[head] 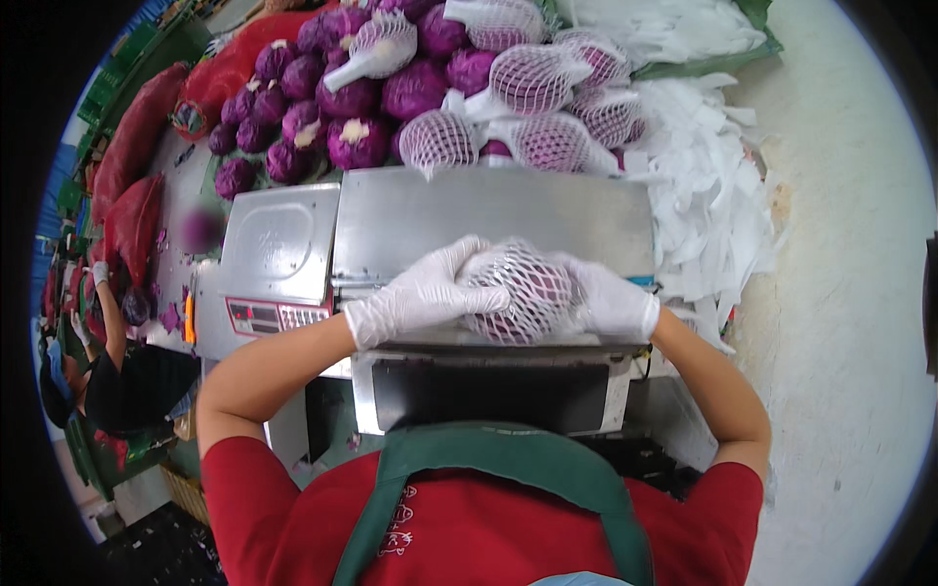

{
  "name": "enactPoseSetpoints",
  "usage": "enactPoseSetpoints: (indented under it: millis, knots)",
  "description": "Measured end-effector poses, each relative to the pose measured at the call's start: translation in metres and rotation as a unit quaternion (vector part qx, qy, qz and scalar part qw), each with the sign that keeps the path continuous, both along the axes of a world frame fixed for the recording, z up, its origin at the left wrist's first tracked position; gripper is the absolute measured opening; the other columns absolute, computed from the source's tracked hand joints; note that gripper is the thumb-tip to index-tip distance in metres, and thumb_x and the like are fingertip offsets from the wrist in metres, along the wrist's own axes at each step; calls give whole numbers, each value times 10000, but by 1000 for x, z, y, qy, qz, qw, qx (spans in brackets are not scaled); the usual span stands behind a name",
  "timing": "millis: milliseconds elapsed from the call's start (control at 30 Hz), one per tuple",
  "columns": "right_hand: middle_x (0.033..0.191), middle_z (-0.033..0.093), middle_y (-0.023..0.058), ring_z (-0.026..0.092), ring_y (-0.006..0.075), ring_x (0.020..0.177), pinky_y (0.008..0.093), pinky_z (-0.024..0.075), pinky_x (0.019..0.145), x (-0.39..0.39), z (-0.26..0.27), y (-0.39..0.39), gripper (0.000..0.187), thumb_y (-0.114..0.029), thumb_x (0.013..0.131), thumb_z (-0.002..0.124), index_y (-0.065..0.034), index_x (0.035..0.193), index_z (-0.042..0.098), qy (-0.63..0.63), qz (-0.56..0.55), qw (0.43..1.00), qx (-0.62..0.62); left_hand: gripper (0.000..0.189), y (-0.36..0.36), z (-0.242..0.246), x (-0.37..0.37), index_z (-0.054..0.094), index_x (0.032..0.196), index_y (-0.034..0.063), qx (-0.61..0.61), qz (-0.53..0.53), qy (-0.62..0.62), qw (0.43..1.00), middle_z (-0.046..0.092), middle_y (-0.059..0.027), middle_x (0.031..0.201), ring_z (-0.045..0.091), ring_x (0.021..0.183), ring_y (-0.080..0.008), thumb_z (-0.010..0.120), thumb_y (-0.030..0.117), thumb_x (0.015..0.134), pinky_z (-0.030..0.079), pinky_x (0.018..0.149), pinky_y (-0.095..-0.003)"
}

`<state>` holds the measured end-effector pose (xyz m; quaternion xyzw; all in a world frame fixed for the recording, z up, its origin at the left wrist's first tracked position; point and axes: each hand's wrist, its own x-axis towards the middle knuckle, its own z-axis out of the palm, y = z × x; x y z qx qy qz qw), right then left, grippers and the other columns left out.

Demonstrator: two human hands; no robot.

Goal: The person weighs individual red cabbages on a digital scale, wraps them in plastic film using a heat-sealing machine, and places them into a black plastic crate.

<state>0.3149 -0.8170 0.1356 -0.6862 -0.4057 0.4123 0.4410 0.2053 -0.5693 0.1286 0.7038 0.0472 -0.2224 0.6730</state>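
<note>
Both my hands wear white gloves and hold one purple cabbage in a white foam net (522,293) between them, over the front edge of a stainless steel wrapping machine (498,212). Clear film appears to lie over the net. My left hand (432,293) presses on its left side, thumb across the front. My right hand (612,297) cups the right side, its fingers partly hidden behind the cabbage. Left of the machine stands a digital scale (281,242) with a bare steel pan. Beyond the machine lie bare purple cabbages (414,89) and several netted ones (538,79).
White foam net sleeves (703,183) are heaped at the right. Red mesh sacks (135,146) lie at the left. A co-worker (124,388) in dark clothing reaches toward sacks at the far left. An orange-handled tool (190,319) is beside the scale.
</note>
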Motion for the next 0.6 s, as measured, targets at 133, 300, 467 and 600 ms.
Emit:
enactPoseSetpoints:
  millis: [133, 300, 467, 600]
  knots:
    - [1185, 663, 113, 600, 154, 1114, 328, 452, 1028, -74, -9, -35, 555, -193, 810, 768, -12, 1290, 558, 180, 106, 968, -136, 782, -27, 27, -69, 488, 1361, 62, -125, -52, 317, 939, 638, -148, 1173, 646, 1001, -189, 371, 703, 930, 587, 777, -354]
    - [1296, 605, 61, 625, 179, 1086, 340, 486, 998, -150, -76, -66, 398, -188, 929, 637, -88, 1304, 549, 566, -80, 811, -128, 791, -61, -36, -125, 574, 1268, 115, -223, 55, 484, 844, 697, -76, 900, 644, 619, -136, 258, 754, 927, 537, 486, -225]
    - [1290, 612, 88, 616, 191, 1135, 335, 501, 978, -168, -86, -89, 435, -239, 945, 614, -53, 1328, 528, 652, -212, 726, -54, 539, -37, -48, -179, 537, 1331, 95, -97, 61, 248, 962, 610, -110, 1253, 610, 1096, -221, 571, 472, 947, 534, 899, -340]
    - [1155, 676, 92, 639, 167, 1058, 294, 490, 953, -202, -56, -109, 307, -168, 968, 574, 3, 1219, 620, 347, -269, 896, -70, 138, -22, -39, -234, 689, 911, 52, 314, 84, -198, 925, 692, -112, 1004, 671, 903, -248, 661, 187, 906, 521, 818, -330]
